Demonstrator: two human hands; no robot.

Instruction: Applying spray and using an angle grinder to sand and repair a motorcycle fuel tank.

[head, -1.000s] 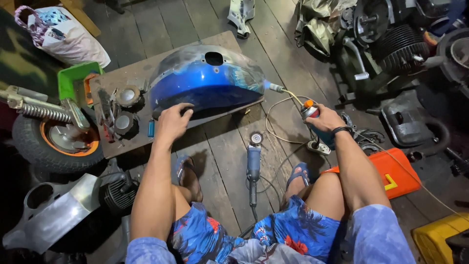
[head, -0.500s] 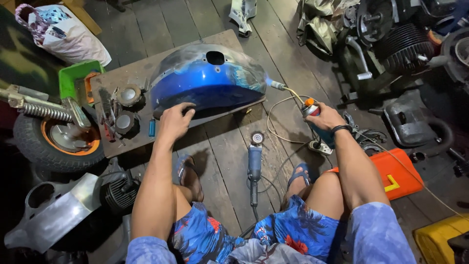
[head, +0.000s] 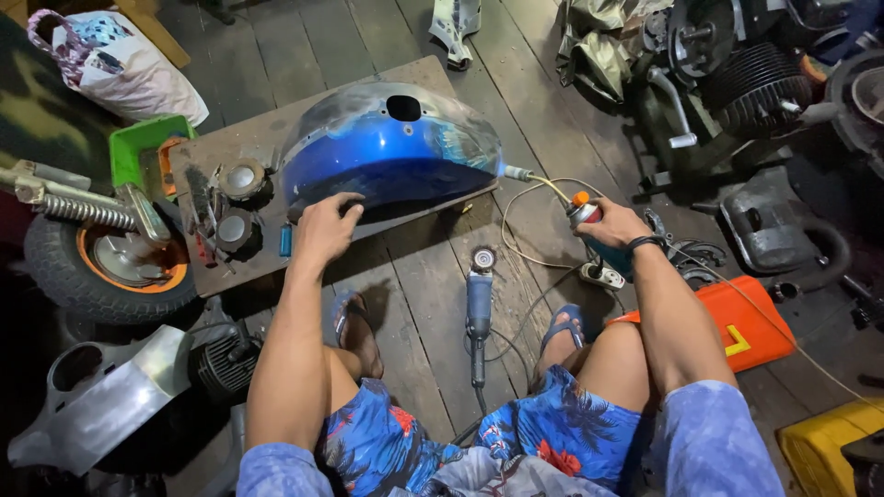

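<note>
Setting: A person sits on a wooden plank floor [head: 276,55], knees apart, working amid scattered motorcycle parts.
Left hand: The left hand [head: 324,225] lies palm-down on the lower edge of a blue fuel tank [head: 391,147], fingers spread flat and clamped on nothing.
Right hand: The right hand [head: 610,224] is wrapped tight around a gas torch canister [head: 589,221] with an orange top, held to the right of the tank.
Tank: It rests on a brown board [head: 221,152] on the floor, filler hole up, its upper shell scorched bare to grey metal.
Risk: The torch sits close to a cream hose [head: 529,216] and a power strip [head: 599,274]; a wandering flame could likely melt either. Heat on a fuel tank could ignite leftover vapour, and the steadying hand could be burned.
Grinder: An angle grinder [head: 479,299] lies between the feet, cord trailing where a foot could snag it.
Containers: A green tray [head: 133,147] at the board's left end holds something orange, unclear what. A patterned bag [head: 120,69] lies beyond; contents hidden.
</note>
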